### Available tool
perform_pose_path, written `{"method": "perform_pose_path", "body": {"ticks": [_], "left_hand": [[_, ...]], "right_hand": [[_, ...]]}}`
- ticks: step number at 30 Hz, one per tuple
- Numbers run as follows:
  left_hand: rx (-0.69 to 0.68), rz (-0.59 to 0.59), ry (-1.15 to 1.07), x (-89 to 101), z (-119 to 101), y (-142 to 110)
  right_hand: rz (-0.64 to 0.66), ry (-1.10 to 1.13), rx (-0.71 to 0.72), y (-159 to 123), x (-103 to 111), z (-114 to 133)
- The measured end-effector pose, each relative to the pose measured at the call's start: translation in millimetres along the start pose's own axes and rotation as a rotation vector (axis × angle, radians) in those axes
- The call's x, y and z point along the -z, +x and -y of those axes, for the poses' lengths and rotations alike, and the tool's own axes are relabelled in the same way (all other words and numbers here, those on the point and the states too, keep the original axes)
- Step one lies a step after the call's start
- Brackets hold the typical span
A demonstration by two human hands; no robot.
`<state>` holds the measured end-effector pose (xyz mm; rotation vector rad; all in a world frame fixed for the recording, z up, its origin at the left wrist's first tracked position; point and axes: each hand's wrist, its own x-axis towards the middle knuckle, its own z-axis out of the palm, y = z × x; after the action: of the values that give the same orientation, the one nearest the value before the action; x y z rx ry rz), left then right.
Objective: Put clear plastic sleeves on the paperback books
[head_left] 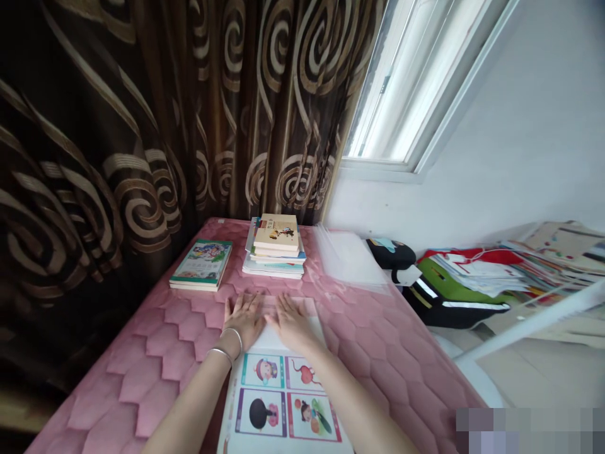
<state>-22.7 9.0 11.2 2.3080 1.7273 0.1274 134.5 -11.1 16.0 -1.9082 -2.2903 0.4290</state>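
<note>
My left hand (pixel 244 318) lies flat with fingers spread at the far left edge of a picture book (pixel 261 439). Two bracelets circle that wrist. My right hand (pixel 290 321) also rests flat, fingers stretched forward, on a pale, partly see-through sheet (pixel 269 340) over the book's far part. The near part of the book shows framed cartoon pictures, among them a child in a hat and a dark round shape. My right forearm covers part of the book's right side. Whether the sheet is attached to the book, I cannot tell.
The book lies on a pink quilted mattress (pixel 155 372). Beyond are a stack of books (pixel 276 243), a green-edged book pile (pixel 202 261) and clear plastic sheets (pixel 350 255). To the right stand a green and black bag (pixel 444 287) and piled papers (pixel 543 252). A patterned curtain (pixel 227 113) hangs behind.
</note>
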Motion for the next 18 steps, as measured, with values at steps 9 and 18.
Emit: {"method": "perform_pose_path", "body": {"ticks": [9, 18], "left_hand": [[0.165, -0.119, -0.013, -0.5, -2.7, -6.3], [0.156, -0.089, 0.048, 4.9, -9.0, -11.6]], "right_hand": [[0.001, -0.123, -0.139, -14.7, 9.0, -50.0], [-0.035, -0.178, -0.172, 10.8, 24.7, -35.4]]}}
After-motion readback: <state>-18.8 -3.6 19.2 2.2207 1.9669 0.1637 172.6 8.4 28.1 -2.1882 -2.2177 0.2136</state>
